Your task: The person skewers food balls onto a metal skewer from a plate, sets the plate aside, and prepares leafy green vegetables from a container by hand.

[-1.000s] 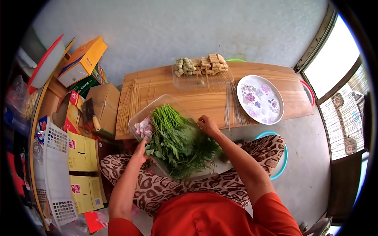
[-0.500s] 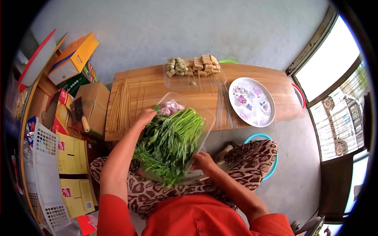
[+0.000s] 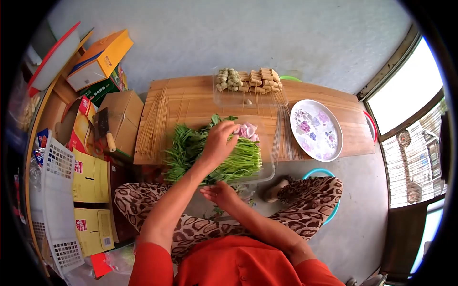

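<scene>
A clear plastic tray (image 3: 270,169) sits at the front edge of the wooden table, full of leafy greens (image 3: 191,148). Their leaves point left and the cut green stems point right. Pale pink slices (image 3: 248,131) lie at the tray's back right. My left hand (image 3: 219,140) is over the middle of the greens, its fingers bent and the thumb apart from them. Just in front of the tray, my right hand (image 3: 220,194) has its fingers stretched loosely leftward, close under the leaves. I see nothing held in either hand.
Thin bamboo skewers (image 3: 155,124) lie along the wooden table (image 3: 191,102). Behind stands a clear tray with skewered rolls (image 3: 262,81). A flowered plate (image 3: 317,131) is on the right. Boxes and a cleaver (image 3: 105,126) are at left; a blue basin (image 3: 336,209) is beside my leg.
The tray of greens has turned and come to rest at the table's front edge. My left hand has let go of its rim and moved over the greens; my right hand has shifted left.
</scene>
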`<state>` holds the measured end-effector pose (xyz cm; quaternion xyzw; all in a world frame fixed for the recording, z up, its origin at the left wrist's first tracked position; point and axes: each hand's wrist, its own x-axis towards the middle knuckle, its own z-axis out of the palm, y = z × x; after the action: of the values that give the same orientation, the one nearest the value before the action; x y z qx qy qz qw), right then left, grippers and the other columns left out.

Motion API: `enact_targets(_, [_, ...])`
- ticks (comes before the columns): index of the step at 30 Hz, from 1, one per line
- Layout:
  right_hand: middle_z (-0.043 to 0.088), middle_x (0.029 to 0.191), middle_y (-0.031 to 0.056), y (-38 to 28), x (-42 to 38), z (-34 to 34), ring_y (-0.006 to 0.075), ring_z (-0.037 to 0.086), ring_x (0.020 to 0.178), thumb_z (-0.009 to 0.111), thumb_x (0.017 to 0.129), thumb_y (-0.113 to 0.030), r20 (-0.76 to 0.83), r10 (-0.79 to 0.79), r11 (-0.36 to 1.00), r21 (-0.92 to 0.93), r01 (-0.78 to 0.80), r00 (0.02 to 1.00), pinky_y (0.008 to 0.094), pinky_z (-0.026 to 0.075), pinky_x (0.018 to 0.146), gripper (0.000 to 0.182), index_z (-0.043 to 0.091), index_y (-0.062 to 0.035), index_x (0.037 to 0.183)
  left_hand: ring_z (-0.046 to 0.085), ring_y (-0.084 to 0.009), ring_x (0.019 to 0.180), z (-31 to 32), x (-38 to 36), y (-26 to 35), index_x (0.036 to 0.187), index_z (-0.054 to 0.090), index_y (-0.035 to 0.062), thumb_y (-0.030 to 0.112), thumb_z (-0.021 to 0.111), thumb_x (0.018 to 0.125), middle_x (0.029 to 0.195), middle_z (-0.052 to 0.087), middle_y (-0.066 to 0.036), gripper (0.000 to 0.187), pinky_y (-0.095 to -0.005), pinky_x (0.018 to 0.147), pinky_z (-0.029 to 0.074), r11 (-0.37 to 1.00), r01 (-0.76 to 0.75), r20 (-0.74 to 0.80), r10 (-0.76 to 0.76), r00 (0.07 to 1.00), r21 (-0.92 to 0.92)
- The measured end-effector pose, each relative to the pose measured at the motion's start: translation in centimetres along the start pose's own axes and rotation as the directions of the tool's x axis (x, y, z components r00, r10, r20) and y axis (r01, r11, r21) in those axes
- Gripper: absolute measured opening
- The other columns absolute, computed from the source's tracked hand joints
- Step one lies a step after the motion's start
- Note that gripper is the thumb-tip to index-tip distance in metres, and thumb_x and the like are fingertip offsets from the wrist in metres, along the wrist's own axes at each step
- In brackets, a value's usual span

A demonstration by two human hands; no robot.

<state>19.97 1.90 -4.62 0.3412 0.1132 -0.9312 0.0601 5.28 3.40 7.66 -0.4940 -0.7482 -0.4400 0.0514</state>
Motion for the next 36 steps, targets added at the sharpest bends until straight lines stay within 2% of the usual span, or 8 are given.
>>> enact_targets(3, [0.052,0.117,0.019,-0.3,1.8,0.8,0.0319,0.055,0.107,0.043,0.094,-0.02,0.176,-0.218,0.788,-0.549,0.28,0.96,0.0416,0.046,0.089,0.031,0.043,0.0024,0.116,0.049,-0.032,0.114,-1.1,-5.0,2.3,0.11,0.06,0.004,0.009,0.063,0.08,0.117,0.055,-0.014,0.031,-0.0414,0.098,0.038,1.0,0.008,-0.006,-0.008,1.0,-0.025])
enact_targets(5, [0.05,0.124,0.0105,-0.5,2.1,1.6,0.0229,0.05,0.113,0.05,0.092,-0.017,0.635,-0.295,-0.501,-0.739,0.45,0.714,0.0363,0.041,0.093,0.038,0.042,-0.0022,0.127,0.049,-0.0328,0.114,-1.9,-7.6,3.6,0.111,0.06,0.0042,0.007,0.061,0.081,0.117,0.055,-0.014,0.03,-0.0429,0.097,0.04,0.998,0.059,0.029,-0.058,0.998,-0.033])
enact_targets(7, [0.05,0.124,0.0103,-0.2,3.2,0.9,0.0221,0.049,0.113,0.049,0.093,-0.016,0.726,-0.26,-0.702,-0.595,0.392,0.637,0.0353,0.041,0.093,0.037,0.042,-0.0027,0.127,0.05,-0.0327,0.114,-2.2,-9.9,3.7,0.111,0.06,0.0043,0.007,0.061,0.082,0.117,0.055,-0.013,0.03,-0.0435,0.096,0.041,0.997,0.066,0.052,-0.065,0.997,-0.025])
enact_targets(18, [0.055,0.111,0.0099,0.3,9.5,-2.9,0.0218,0.054,0.1,0.046,0.093,-0.015,0.592,-0.073,-0.747,-0.565,0.349,0.803,0.0317,0.044,0.086,0.024,0.051,-0.0069,0.115,0.055,-0.0278,0.108,-1.4,-13.5,2.7,0.11,0.061,0.0048,0.005,0.054,0.09,0.117,0.055,-0.011,0.022,-0.0371,0.084,0.05,0.983,0.151,0.034,-0.148,0.988,-0.102])
enact_targets(19, [0.056,0.109,0.0104,0.0,7.7,-2.2,0.0234,0.054,0.098,0.049,0.09,-0.014,0.639,-0.165,-0.125,-0.77,0.626,0.752,0.0326,0.045,0.085,0.022,0.053,-0.0077,0.111,0.055,-0.0288,0.107,-1.3,-13.5,2.8,0.109,0.061,0.004,0.004,0.054,0.089,0.115,0.056,-0.012,0.022,-0.0383,0.085,0.049,0.978,0.169,0.018,-0.168,0.986,-0.124])
enact_targets(25, [0.061,0.095,0.0102,-6.6,-3.5,-0.9,0.0207,0.064,0.083,0.055,0.088,-0.011,0.681,0.094,-0.203,-0.701,0.684,0.726,0.034,0.051,0.071,0.015,0.058,0.0003,0.097,0.056,-0.0286,0.103,-0.4,-13.0,3.6,0.109,0.061,0.0039,0.002,0.054,0.087,0.113,0.057,-0.012,0.023,-0.0368,0.082,0.05,0.976,0.159,-0.004,-0.161,0.987,-0.15])
enact_targets(27, [0.067,0.079,0.0081,-9.4,-8.1,0.4,0.0201,0.066,0.069,0.05,0.09,-0.022,0.108,0.132,0.42,-0.906,0.043,0.985,0.0294,0.048,0.06,0.021,0.061,-0.005,0.09,0.057,-0.0281,0.102,-0.1,-12.9,3.7,0.11,0.06,0.0048,0.004,0.053,0.089,0.113,0.057,-0.011,0.023,-0.0367,0.081,0.05,0.976,0.155,0.001,-0.157,0.988,-0.15])
enact_targets(36, [0.068,0.066,0.0076,-22.6,-10.5,-5.9,0.0179,0.066,0.052,0.048,0.088,-0.022,-0.168,-0.531,-0.09,-0.963,-0.252,0.831,0.0285,0.053,0.053,0.026,0.061,-0.0009,0.084,0.062,-0.0172,0.084,2.0,-13.9,4.5,0.108,0.062,0.0028,0.003,0.056,0.088,0.105,0.06,-0.008,0.021,-0.0288,0.07,0.05,0.936,0.283,0.128,-0.26,0.957,-0.21])
